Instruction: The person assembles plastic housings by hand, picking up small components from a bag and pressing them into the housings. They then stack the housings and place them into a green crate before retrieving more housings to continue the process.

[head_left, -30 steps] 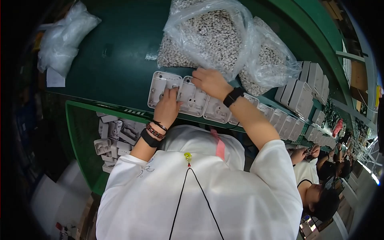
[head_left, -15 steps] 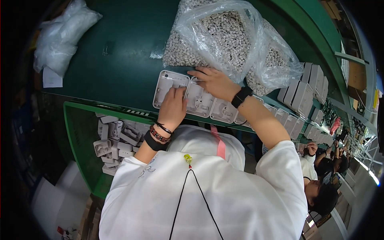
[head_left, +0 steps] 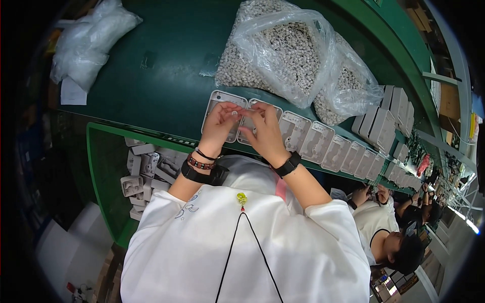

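Note:
Over the row of light grey plastic housings, my two hands meet at the fingertips. My left hand (head_left: 218,126) is closed in a pinch on a small whitish plastic part (head_left: 234,114), above the leftmost housing (head_left: 207,115). My right hand (head_left: 269,132) hovers over the second housing (head_left: 279,109), its thumb spread away from its fingers. Its index finger reaches to the left fingertips, and nothing is clearly seen in its grip. Behind the housings, an open clear plastic bag (head_left: 288,48) is full of small whitish parts.
Further housings (head_left: 316,141) run to the right along the table edge, with stacked grey housings (head_left: 379,118) behind. A green bin (head_left: 101,187) at lower left holds loose housings. A plastic bag (head_left: 83,53) lies far left. Co-workers (head_left: 381,227) sit at right.
My right hand has drawn back from near the bag to my left hand. My left hand has lifted out of the leftmost housing. The view has shifted slightly.

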Available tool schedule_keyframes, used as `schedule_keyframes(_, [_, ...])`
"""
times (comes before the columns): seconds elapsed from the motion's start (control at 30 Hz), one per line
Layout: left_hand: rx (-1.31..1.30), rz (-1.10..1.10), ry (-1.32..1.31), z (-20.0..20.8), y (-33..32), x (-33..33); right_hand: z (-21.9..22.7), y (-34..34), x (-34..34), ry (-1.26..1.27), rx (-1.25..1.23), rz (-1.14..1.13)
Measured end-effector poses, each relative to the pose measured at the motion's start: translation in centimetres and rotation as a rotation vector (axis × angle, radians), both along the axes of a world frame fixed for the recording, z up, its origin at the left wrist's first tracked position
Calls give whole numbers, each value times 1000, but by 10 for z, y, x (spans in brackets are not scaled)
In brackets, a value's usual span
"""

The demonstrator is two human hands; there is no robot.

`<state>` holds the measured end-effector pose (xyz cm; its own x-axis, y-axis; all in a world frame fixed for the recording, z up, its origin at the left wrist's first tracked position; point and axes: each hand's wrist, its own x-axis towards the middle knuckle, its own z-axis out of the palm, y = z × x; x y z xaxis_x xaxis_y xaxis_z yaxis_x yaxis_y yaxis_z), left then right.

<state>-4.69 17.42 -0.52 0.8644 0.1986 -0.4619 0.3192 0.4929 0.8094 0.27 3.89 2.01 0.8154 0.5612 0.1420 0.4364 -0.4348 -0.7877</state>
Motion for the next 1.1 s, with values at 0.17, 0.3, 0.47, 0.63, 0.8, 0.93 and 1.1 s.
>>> schedule_keyframes(0.17, [2,-26,68,-5,-6,-5,-1,4,2,-160,-126,61])
schedule_keyframes(0.3, [301,-130,67,-7,-3,-8,-13,6,6,-72,-123,127])
schedule_keyframes(0.47, [249,-40,-30,-19,1,-15,-23,13,13,-89,-83,259])
schedule_keyframes(0.63, [1145,-87,-126,-2,25,-11,-26,31,37,-264,-139,367])
schedule_keyframes(0.8, [1266,-201,99,-18,44,-18,-44,64,70,-501,-224,574])
schedule_keyframes(0.93, [1255,-291,206,-16,47,-17,-52,85,77,-606,-302,701])
schedule_keyframes(1.1, [1225,-309,255,-18,52,-15,-52,79,74,-588,-356,711])
